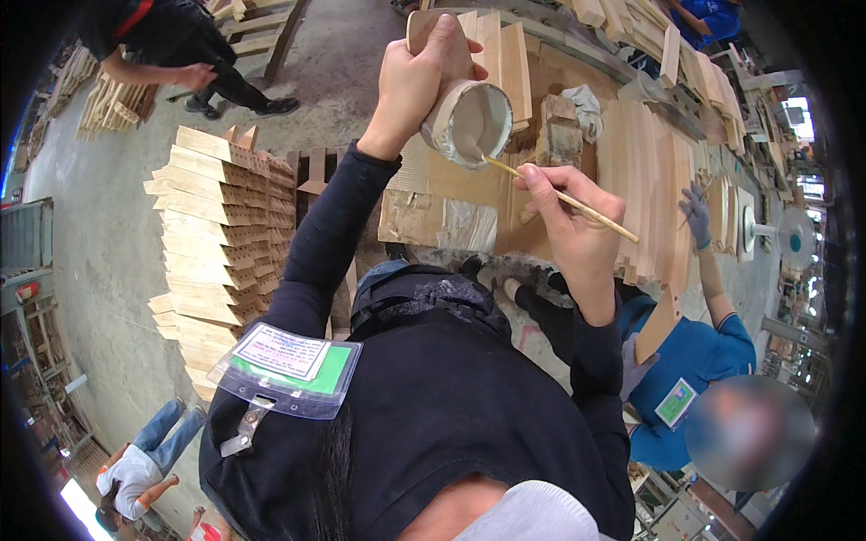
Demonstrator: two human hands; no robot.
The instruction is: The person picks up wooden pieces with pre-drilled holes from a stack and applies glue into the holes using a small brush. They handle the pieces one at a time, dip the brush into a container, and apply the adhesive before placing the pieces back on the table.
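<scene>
My left hand (410, 86) is closed round a flat brown wooden piece (431, 34) with a rounded edge, the thumb lying along it. Right below that hand is a round cup (483, 122) tilted to the right, smeared on the outside and holding a grey-beige paste. I cannot tell whether the left fingers also carry the cup. A thin wooden stick (577, 206) is pinched in my right hand (577, 212), and its far tip touches the cup's near rim.
A cardboard-covered worktop (433, 194) carries a worn block (559, 135), a white rag (585, 110) and rows of boards (636, 189). Drilled boards (212, 261) are stacked at left. At right, a gloved co-worker (695, 347) handles a board; another person (171, 54) stands far left.
</scene>
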